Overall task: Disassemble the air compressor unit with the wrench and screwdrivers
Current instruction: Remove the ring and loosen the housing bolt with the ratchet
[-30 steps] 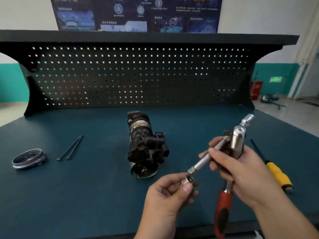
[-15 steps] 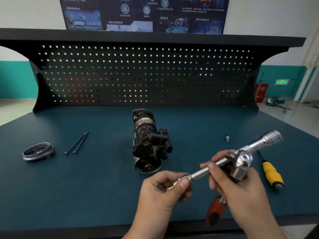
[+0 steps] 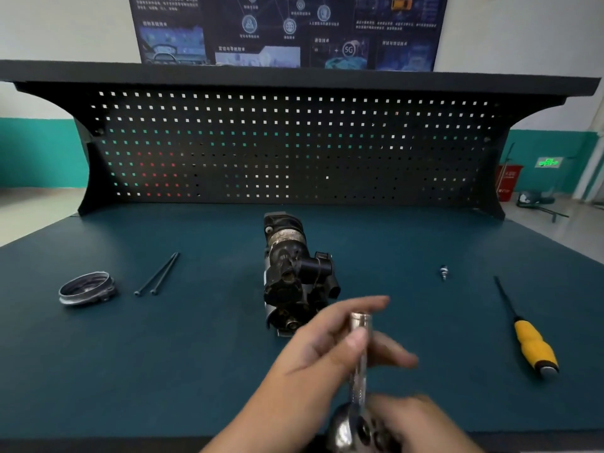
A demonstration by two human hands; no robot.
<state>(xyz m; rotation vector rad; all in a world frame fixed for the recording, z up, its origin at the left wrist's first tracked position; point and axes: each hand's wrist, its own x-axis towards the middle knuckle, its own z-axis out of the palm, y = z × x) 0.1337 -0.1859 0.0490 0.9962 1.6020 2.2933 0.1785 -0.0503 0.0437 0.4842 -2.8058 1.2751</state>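
Item: chrome ratchet wrench [image 3: 359, 361] with long extension bar, swung from near-level to upright, socket uppermost. Left hand [image 3: 320, 354] pinched the bar, fingers half-spread. Right hand [image 3: 425, 426], blurred, gripped the ratchet head. Black air compressor unit [image 3: 294, 276] lay just beyond on the teal bench mat [image 3: 163, 371], untouched. Judged: tool readied, not yet applied.

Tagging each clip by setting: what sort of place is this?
Probably a technical workshop: a workbench with a black pegboard back, a technology poster on the wall above, and an air compressor unit and yellow-handled screwdriver lying on the bench.
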